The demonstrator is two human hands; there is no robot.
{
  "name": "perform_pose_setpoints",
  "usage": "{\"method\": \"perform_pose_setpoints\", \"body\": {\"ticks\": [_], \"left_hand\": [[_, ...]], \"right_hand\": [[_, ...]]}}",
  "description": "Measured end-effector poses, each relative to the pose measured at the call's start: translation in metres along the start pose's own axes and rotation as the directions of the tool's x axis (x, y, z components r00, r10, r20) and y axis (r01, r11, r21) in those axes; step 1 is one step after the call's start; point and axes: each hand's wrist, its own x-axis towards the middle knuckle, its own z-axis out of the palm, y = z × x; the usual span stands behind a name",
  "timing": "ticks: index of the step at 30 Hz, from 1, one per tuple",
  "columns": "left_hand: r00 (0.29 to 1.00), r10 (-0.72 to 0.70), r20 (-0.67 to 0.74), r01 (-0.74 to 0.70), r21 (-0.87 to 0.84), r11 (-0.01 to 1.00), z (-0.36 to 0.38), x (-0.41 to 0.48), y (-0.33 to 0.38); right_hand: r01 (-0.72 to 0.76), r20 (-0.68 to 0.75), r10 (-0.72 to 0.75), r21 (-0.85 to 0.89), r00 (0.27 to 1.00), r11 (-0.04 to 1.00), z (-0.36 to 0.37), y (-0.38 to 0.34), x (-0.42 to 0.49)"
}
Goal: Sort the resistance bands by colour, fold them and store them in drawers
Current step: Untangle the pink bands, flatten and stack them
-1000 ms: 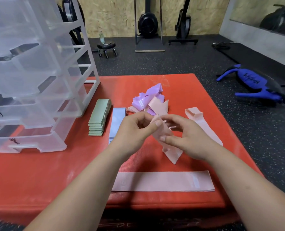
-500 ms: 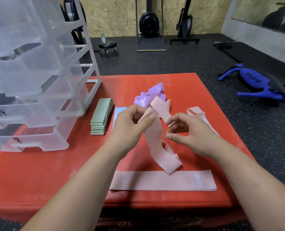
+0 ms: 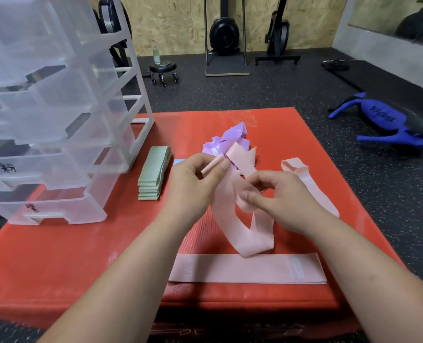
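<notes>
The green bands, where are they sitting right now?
In the head view, the green bands lie stacked on the red mat, left of centre, between the clear drawer unit and the left hand, which pinches a pink band with the right hand.

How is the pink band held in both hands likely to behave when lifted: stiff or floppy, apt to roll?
Probably floppy: the pink band sags in a twisted loop from the left hand and right hand toward the red mat. Likely light: fingertip pinches carry it. Unlikely to roll, being a flat strip.
</notes>
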Motion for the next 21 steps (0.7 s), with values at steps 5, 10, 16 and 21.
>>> {"method": "perform_pose_setpoints", "body": {"ticks": [5,10,16,21], "left_hand": [[0.999,0.015,-0.04,-0.015,0.002,1.0,-0.003,0.003,0.0],[0.959,-0.059,-0.276,0.042,-0.07,0.997,-0.013,0.011,0.0],[0.914,-0.161,-0.373,0.102,-0.174,0.98,-0.042,0.02,-0.012],[0.934,-0.189,-0.302,0.141,-0.173,0.975,-0.048,0.019,-0.017]], "right_hand": [[-0.043,0.108,0.054,-0.104,0.993,0.994,-0.001,0.009,-0.002],[-0.071,0.218,0.124,-0.239,0.968,0.968,-0.007,0.024,-0.006],[-0.2,0.162,0.213,-0.092,0.963,0.975,-0.041,0.048,-0.009],[-0.235,0.118,0.254,-0.153,0.96,0.96,-0.049,0.057,-0.018]]}}
